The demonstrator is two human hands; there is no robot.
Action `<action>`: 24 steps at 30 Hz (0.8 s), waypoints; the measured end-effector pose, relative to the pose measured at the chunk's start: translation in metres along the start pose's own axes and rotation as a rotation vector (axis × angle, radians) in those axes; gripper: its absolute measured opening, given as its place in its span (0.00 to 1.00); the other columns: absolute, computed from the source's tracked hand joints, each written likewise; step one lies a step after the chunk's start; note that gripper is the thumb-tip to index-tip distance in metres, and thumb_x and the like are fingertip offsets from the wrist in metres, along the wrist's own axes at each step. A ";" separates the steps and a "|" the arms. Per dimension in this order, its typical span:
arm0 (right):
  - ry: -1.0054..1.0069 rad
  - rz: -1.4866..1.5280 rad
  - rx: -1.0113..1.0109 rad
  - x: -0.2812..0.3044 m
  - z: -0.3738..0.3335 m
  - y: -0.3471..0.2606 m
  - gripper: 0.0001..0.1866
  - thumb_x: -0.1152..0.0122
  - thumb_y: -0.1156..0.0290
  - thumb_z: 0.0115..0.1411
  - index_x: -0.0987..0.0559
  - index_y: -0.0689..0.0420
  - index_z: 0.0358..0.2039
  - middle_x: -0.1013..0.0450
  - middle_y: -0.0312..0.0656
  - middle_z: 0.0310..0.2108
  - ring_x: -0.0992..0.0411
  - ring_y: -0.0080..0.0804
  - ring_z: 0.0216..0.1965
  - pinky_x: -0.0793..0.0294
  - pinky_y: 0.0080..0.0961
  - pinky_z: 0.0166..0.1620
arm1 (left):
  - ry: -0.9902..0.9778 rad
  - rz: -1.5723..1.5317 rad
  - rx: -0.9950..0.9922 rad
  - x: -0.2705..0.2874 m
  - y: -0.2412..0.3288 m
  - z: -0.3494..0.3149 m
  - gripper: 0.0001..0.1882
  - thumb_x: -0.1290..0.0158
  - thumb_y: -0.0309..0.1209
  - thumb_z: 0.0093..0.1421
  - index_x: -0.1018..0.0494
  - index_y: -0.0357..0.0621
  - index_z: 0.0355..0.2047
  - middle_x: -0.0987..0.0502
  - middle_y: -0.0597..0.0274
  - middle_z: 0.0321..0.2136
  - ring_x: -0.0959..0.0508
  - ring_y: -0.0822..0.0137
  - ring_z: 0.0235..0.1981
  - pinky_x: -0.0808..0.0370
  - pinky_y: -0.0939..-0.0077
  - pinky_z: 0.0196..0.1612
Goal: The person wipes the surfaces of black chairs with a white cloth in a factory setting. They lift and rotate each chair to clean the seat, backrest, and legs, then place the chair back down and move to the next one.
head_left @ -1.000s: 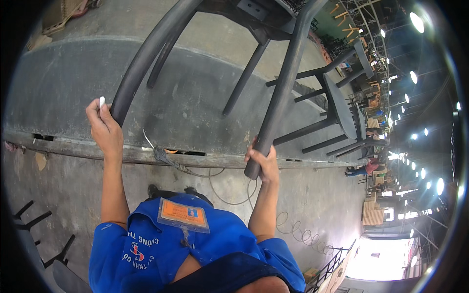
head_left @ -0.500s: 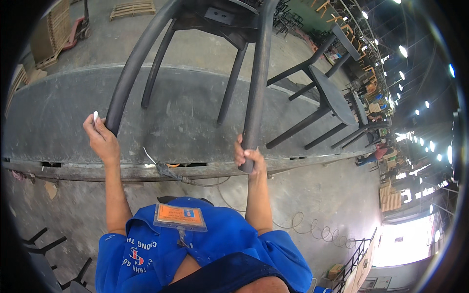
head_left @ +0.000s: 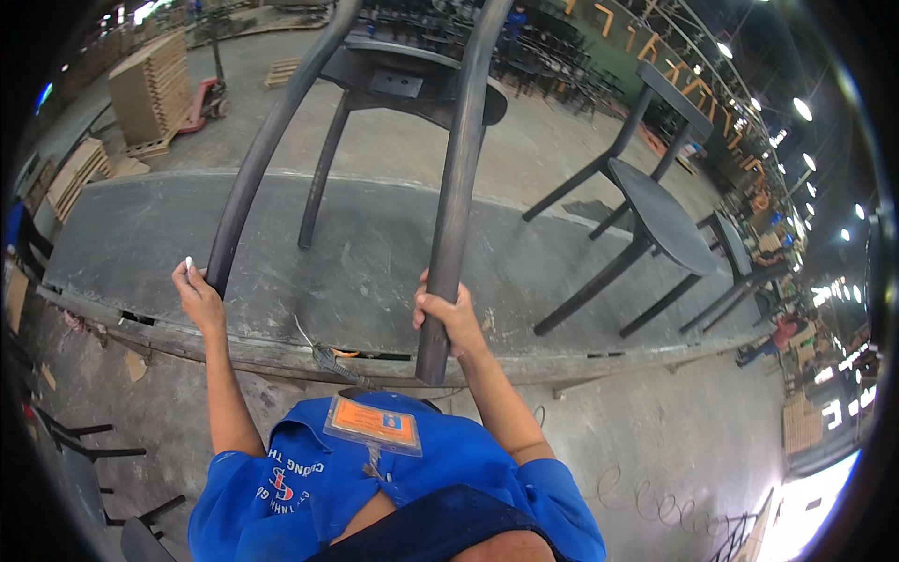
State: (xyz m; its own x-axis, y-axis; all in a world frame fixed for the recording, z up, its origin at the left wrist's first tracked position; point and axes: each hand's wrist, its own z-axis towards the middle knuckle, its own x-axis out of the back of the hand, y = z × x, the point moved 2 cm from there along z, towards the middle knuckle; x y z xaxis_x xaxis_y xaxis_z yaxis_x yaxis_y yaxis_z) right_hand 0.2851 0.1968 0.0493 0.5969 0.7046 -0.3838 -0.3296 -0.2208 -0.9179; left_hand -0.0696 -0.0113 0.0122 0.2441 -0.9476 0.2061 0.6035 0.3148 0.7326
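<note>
A black wooden chair (head_left: pixel 361 84) stands tilted in front of me over the bench, two of its long legs reaching toward me. Around the lower part of the right-hand leg (head_left: pixel 459 178), the fingers of my right hand (head_left: pixel 454 318) are wrapped; that leg's end sticks out below the hand. My left hand (head_left: pixel 199 298) is at the lower end of the left-hand leg (head_left: pixel 253 178), closed, with a small white piece (head_left: pixel 188 262) showing at its fingertips. Part of that grip is hidden. A thin-nozzled air gun (head_left: pixel 323 356) lies at the bench's near edge.
The long grey bench (head_left: pixel 140 225) runs across in front of me. Another black chair (head_left: pixel 655 206) stands on it to the right, with more beyond. A pallet jack (head_left: pixel 201 103) and stacked boards (head_left: pixel 150 89) are at the far left. A coiled hose (head_left: pixel 655 501) lies on the floor.
The view has shifted, so the bench and chairs sit lower in it. My right hand and the leg it holds have moved left and nearer to me. Both hands keep their hold.
</note>
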 end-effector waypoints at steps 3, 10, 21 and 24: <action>-0.017 -0.034 0.077 -0.002 -0.009 0.003 0.18 0.41 0.75 0.55 0.35 0.63 0.44 0.31 0.40 0.26 0.29 0.26 0.23 0.27 0.25 0.28 | 0.047 0.012 0.014 0.005 0.004 -0.008 0.16 0.60 0.40 0.68 0.34 0.40 0.45 0.23 0.52 0.27 0.22 0.55 0.30 0.28 0.63 0.35; -0.081 -0.036 0.115 -0.003 -0.029 0.029 0.18 0.41 0.76 0.57 0.36 0.65 0.45 0.30 0.40 0.27 0.28 0.26 0.26 0.27 0.24 0.29 | 0.341 0.134 -0.096 0.022 0.028 -0.074 0.16 0.60 0.37 0.69 0.34 0.34 0.43 0.23 0.49 0.35 0.22 0.55 0.37 0.29 0.64 0.40; -0.324 -0.105 0.143 -0.018 -0.055 0.068 0.20 0.37 0.74 0.56 0.37 0.60 0.44 0.33 0.41 0.40 0.30 0.23 0.41 0.28 0.21 0.39 | -0.535 -0.721 1.133 0.038 0.142 -0.286 0.19 0.59 0.49 0.66 0.33 0.45 0.38 0.25 0.58 0.30 0.24 0.68 0.27 0.25 0.72 0.32; -0.576 -0.381 0.320 -0.024 -0.056 0.067 0.36 0.42 0.56 0.59 0.45 0.66 0.57 0.39 0.57 0.51 0.38 0.47 0.55 0.38 0.38 0.56 | -0.425 -0.626 0.998 0.064 0.155 -0.284 0.17 0.62 0.44 0.67 0.34 0.44 0.38 0.26 0.58 0.28 0.25 0.69 0.24 0.26 0.73 0.27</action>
State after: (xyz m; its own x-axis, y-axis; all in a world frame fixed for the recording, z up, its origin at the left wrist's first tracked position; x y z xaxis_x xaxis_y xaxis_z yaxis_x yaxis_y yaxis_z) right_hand 0.2895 0.1271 -0.0083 0.2642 0.9531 0.1476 -0.4254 0.2525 -0.8691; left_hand 0.2551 -0.0081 -0.0452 -0.2526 -0.9206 -0.2977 -0.3554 -0.1979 0.9135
